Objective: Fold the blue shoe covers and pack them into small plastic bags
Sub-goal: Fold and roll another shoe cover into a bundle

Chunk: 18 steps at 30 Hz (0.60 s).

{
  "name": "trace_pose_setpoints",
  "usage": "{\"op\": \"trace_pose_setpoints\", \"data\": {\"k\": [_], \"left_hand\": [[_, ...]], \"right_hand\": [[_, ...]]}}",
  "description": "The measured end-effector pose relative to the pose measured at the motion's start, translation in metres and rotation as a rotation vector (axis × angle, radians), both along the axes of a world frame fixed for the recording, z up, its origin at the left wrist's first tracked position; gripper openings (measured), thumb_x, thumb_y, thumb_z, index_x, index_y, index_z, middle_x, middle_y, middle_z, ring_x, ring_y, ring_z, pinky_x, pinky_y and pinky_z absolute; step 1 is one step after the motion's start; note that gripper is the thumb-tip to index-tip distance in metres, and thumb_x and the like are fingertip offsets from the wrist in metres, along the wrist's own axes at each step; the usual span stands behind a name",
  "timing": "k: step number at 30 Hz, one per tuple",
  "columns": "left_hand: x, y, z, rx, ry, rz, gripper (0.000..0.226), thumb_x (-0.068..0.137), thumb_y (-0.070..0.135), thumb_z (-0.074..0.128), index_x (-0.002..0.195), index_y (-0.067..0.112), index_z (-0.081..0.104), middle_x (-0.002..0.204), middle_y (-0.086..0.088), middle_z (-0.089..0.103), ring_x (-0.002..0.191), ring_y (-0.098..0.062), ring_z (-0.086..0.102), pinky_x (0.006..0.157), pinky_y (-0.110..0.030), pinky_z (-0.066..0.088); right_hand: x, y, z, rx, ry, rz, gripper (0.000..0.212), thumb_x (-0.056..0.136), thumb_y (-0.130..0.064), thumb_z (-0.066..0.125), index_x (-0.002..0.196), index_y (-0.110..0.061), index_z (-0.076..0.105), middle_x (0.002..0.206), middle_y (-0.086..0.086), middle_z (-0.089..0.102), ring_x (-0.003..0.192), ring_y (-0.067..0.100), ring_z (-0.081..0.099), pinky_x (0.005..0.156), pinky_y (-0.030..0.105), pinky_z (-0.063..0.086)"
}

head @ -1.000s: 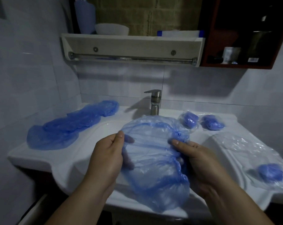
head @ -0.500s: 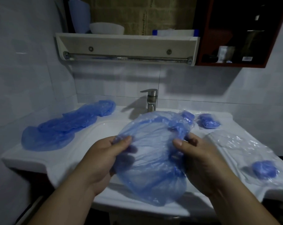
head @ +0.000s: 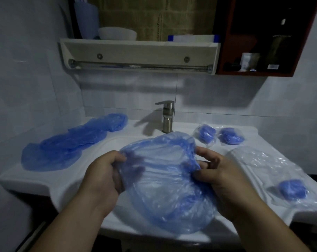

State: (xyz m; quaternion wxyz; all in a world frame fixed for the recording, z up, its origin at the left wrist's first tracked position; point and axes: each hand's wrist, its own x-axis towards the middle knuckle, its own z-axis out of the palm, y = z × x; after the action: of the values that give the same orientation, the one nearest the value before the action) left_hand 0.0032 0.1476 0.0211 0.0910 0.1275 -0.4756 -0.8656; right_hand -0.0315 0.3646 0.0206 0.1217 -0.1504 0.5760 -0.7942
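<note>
A translucent blue shoe cover (head: 165,180) hangs spread out over the white sink (head: 50,193). My left hand (head: 103,177) grips its left edge, thumb on top and fingers behind the film. My right hand (head: 221,177) pinches the gathered right edge. A stack of flat blue shoe covers (head: 66,144) lies on the sink's left side. Two small bags with folded blue covers (head: 206,134) (head: 230,138) lie behind the basin on the right. On the right ledge rests a clear plastic bag (head: 263,162), and a further bagged cover (head: 292,190).
A steel faucet (head: 167,117) stands at the back of the basin. Above it hangs a white shelf with a towel rail (head: 139,57), and a dark red cabinet (head: 259,37) is on the right. Tiled walls close in the left and back.
Both hands have lifted the shoe cover slightly and regripped its edges. My right thumb now tucks into the gathered edge, and the cover has spread wider.
</note>
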Motion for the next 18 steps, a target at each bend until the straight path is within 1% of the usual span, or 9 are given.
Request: {"op": "trace_pose_setpoints", "data": {"k": [2, 4, 6, 7, 8, 10, 12, 15, 18], "left_hand": [[0.004, -0.006, 0.004, -0.080, 0.010, -0.115, 0.030, 0.086, 0.009, 0.044, 0.096, -0.001, 0.071, 0.082, -0.018, 0.075, 0.058, -0.025, 0.070, 0.053, -0.031, 0.059], [0.005, -0.011, 0.005, -0.160, 0.023, -0.203, 0.027, 0.086, 0.021, 0.053, 0.091, 0.003, 0.073, 0.081, -0.016, 0.075, 0.058, -0.023, 0.069, 0.054, -0.031, 0.057], [0.004, -0.011, 0.003, -0.251, -0.020, -0.244, 0.038, 0.081, 0.036, 0.064, 0.099, 0.004, 0.074, 0.093, -0.018, 0.076, 0.067, -0.025, 0.070, 0.067, -0.036, 0.057], [0.003, -0.009, 0.001, -0.305, -0.053, -0.239, 0.038, 0.081, 0.038, 0.067, 0.099, 0.005, 0.075, 0.095, -0.017, 0.076, 0.069, -0.024, 0.071, 0.069, -0.038, 0.057], [0.002, -0.006, -0.001, -0.344, -0.080, -0.204, 0.031, 0.083, 0.033, 0.068, 0.095, 0.006, 0.076, 0.091, -0.015, 0.076, 0.068, -0.022, 0.071, 0.069, -0.037, 0.057], [-0.001, 0.000, -0.003, -0.331, -0.106, -0.084, 0.016, 0.087, 0.018, 0.069, 0.081, 0.006, 0.076, 0.075, -0.009, 0.074, 0.059, -0.017, 0.067, 0.059, -0.029, 0.056], [-0.004, 0.000, -0.002, -0.238, -0.090, 0.012, 0.012, 0.089, 0.011, 0.067, 0.079, 0.004, 0.071, 0.066, -0.005, 0.067, 0.055, -0.013, 0.060, 0.051, -0.021, 0.053], [-0.007, -0.003, -0.006, -0.245, -0.020, 0.067, 0.010, 0.091, 0.014, 0.066, 0.086, 0.006, 0.067, 0.078, -0.011, 0.064, 0.071, -0.022, 0.059, 0.071, -0.032, 0.050], [-0.007, 0.001, -0.009, -0.336, 0.033, 0.072, 0.013, 0.091, 0.018, 0.066, 0.083, 0.009, 0.068, 0.079, -0.011, 0.068, 0.073, -0.023, 0.061, 0.070, -0.033, 0.051]], "right_hand": [[0.002, 0.000, 0.000, 0.082, 0.073, -0.011, 0.058, 0.065, 0.023, 0.055, 0.104, -0.016, 0.073, 0.090, 0.027, 0.070, 0.082, 0.039, 0.068, 0.080, 0.047, 0.053], [0.003, -0.001, -0.001, 0.171, 0.141, -0.015, 0.063, 0.074, 0.027, 0.045, 0.101, -0.021, 0.074, 0.090, 0.024, 0.072, 0.084, 0.038, 0.070, 0.079, 0.045, 0.056], [0.006, -0.004, -0.001, 0.195, 0.167, 0.024, 0.065, 0.077, 0.028, 0.038, 0.100, -0.021, 0.075, 0.093, 0.022, 0.073, 0.088, 0.037, 0.071, 0.081, 0.045, 0.058], [0.007, -0.006, -0.001, 0.191, 0.165, 0.055, 0.063, 0.077, 0.028, 0.037, 0.100, -0.017, 0.075, 0.094, 0.022, 0.073, 0.088, 0.037, 0.071, 0.079, 0.044, 0.058], [0.007, -0.007, -0.001, 0.186, 0.153, 0.077, 0.061, 0.077, 0.027, 0.036, 0.099, -0.013, 0.075, 0.094, 0.022, 0.073, 0.087, 0.036, 0.071, 0.075, 0.040, 0.059], [0.006, -0.007, -0.004, 0.169, 0.109, 0.113, 0.057, 0.076, 0.028, 0.034, 0.098, -0.006, 0.075, 0.095, 0.022, 0.073, 0.086, 0.036, 0.071, 0.070, 0.035, 0.058], [0.003, -0.007, -0.006, 0.156, 0.058, 0.126, 0.059, 0.074, 0.029, 0.032, 0.104, -0.001, 0.072, 0.100, 0.024, 0.072, 0.094, 0.039, 0.069, 0.078, 0.040, 0.056], [-0.002, -0.001, -0.008, 0.165, -0.034, 0.105, 0.059, 0.071, 0.024, 0.031, 0.107, -0.001, 0.071, 0.102, 0.023, 0.072, 0.099, 0.041, 0.068, 0.089, 0.047, 0.053], [0.000, 0.002, -0.005, 0.316, 0.037, 0.142, 0.049, 0.061, -0.003, 0.050, 0.102, -0.012, 0.075, 0.097, 0.015, 0.073, 0.090, 0.033, 0.066, 0.081, 0.039, 0.050]]}}
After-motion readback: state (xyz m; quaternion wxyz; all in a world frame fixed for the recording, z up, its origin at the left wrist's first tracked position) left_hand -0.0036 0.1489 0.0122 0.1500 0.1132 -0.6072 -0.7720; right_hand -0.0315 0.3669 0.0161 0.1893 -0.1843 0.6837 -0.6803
